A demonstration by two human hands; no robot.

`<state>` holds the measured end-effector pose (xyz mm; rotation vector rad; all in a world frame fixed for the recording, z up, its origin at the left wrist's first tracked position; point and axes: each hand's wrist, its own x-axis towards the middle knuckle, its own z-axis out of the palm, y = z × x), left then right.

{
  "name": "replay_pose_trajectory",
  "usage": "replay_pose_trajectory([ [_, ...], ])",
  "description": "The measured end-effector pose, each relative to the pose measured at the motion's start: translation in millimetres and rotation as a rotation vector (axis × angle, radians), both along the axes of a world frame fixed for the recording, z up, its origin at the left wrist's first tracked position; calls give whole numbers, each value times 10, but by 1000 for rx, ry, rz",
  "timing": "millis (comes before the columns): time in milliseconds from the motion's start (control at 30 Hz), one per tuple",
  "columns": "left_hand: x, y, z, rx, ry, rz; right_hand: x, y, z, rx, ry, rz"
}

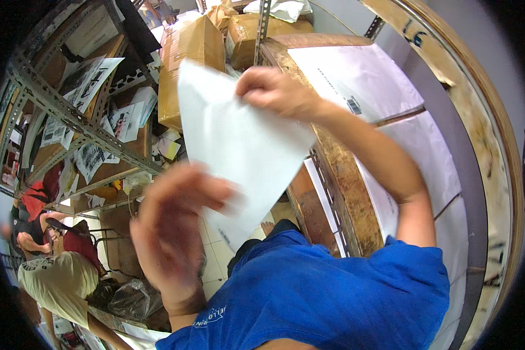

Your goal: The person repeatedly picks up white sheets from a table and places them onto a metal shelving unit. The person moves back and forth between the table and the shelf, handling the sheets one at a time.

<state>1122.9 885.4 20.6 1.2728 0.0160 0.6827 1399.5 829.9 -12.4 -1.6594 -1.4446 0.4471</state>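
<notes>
Right hand (274, 90) pinches the white mailer bag (239, 140) at its far edge — left hand (172, 224), blurred, grip indeterminate; support the near edge, keep it flat.

Right hand (274, 90): raised ahead of the chest, palm turned down, fingers curled and pinched closed, knuckles uppermost. The right forearm runs bare from the wrist down and to the right to a bent elbow, where the upper arm enters a short blue sleeve. Left hand (172, 219): lower and nearer the camera, blurred, back of the hand toward the viewer, fingers bent and pointing up and to the right; whether they are closed cannot be told. The left wrist drops straight down toward the chest.
</notes>
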Motion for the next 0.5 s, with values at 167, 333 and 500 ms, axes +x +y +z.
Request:
replay_pose_trajectory([
  [167, 546, -846, 428, -196, -447, -530, 1189, -709, 287, -29, -3, -182],
  [333, 607, -849, 676, -648, -319, -710, 2220, -1719, 230, -150, -26, -564],
  [500, 939, -676, 505, -598, -336, -706, 2880, -2227, -82, -369, -44, -894],
])
